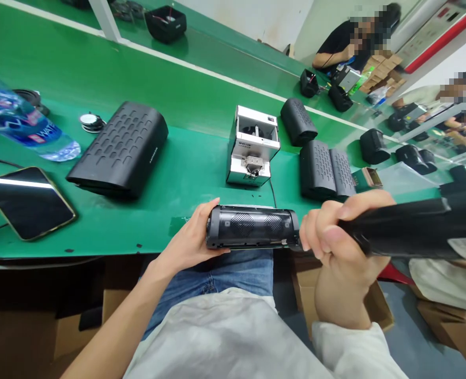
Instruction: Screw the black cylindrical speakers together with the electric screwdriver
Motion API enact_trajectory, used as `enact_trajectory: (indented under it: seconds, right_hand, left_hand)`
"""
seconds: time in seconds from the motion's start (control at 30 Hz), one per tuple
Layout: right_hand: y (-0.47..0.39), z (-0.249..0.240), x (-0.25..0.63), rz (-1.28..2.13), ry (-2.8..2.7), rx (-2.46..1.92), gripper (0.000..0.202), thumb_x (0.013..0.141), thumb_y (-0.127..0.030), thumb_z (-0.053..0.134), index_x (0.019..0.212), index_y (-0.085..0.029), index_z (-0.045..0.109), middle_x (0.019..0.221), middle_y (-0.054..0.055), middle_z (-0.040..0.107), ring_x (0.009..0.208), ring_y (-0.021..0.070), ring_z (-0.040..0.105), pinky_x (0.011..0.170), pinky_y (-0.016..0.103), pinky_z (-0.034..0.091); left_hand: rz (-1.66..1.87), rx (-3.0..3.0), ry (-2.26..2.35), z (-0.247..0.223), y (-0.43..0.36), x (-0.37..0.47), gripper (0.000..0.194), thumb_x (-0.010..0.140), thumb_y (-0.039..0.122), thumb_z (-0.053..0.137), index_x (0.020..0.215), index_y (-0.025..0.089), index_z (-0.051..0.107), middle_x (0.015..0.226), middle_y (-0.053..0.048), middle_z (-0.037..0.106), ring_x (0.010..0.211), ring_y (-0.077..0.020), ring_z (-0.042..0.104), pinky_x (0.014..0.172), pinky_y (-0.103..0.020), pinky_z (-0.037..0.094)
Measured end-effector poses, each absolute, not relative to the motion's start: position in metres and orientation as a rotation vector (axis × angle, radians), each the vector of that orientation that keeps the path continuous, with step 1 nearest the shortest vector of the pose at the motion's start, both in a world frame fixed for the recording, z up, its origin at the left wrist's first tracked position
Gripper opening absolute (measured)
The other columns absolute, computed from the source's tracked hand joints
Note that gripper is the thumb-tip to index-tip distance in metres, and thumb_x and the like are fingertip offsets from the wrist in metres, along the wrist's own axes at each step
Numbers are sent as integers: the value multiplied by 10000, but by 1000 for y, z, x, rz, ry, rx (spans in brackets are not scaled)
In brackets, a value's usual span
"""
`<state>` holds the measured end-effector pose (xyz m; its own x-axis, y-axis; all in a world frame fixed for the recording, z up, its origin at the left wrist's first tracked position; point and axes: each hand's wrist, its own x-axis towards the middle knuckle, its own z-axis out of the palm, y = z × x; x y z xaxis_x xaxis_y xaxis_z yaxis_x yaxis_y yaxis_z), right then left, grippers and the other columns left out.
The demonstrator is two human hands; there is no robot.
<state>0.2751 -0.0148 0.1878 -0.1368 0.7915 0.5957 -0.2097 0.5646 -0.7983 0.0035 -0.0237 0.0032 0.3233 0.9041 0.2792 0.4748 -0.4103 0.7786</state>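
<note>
At the table's front edge lies a black speaker body [252, 227] with perforated grilles, its long side running left to right. My left hand [193, 234] grips its left end, thumb above and fingers below. In my right hand [341, 229] is a thick black electric screwdriver [410, 227], held level with its body extending right. Its front end points at the speaker's right end; my fingers hide the tip, so contact cannot be made out. Just behind the speaker stands a white screw feeder [254, 147].
A large black speaker housing [126, 147], a water bottle [27, 123] and a phone [29, 202] lie on the left. More black housings [317, 168] stand to the right of the feeder. Across the table sits a co-worker [343, 45]. Cardboard boxes [307, 289] are below the table.
</note>
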Motion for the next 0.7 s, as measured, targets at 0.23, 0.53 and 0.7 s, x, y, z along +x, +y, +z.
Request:
enact_trajectory:
  seconds: [0.23, 0.53, 0.7]
  right_hand:
    - [39, 250, 256, 590, -1312, -491, 312, 932, -137, 850, 1091, -286, 626, 631, -121, 484, 438, 100, 376, 403, 280, 365]
    - [178, 224, 210, 513, -1280, -692, 718, 731, -902, 897, 993, -395, 460, 678, -149, 480, 546, 143, 291, 511, 386, 385]
    - [191, 215, 206, 559, -1219, -718, 769, 677, -888, 908, 985, -374, 427, 714, -151, 481, 548, 142, 264, 483, 384, 315]
  left_hand:
    - [984, 2009, 1201, -1, -23, 5, 1399, 822, 254, 1031, 1837, 412, 82, 1775, -197, 445, 1629, -453, 542, 1277, -644, 557]
    - [996, 2020, 1198, 3, -23, 7, 1434, 809, 228, 1035, 1836, 419, 53, 1734, -192, 484, 1619, -449, 554, 1284, -661, 549]
    - [985, 2019, 1198, 1, -22, 6, 1421, 816, 253, 1031, 1838, 413, 57, 1759, -201, 465, 1618, -459, 556, 1260, -657, 572]
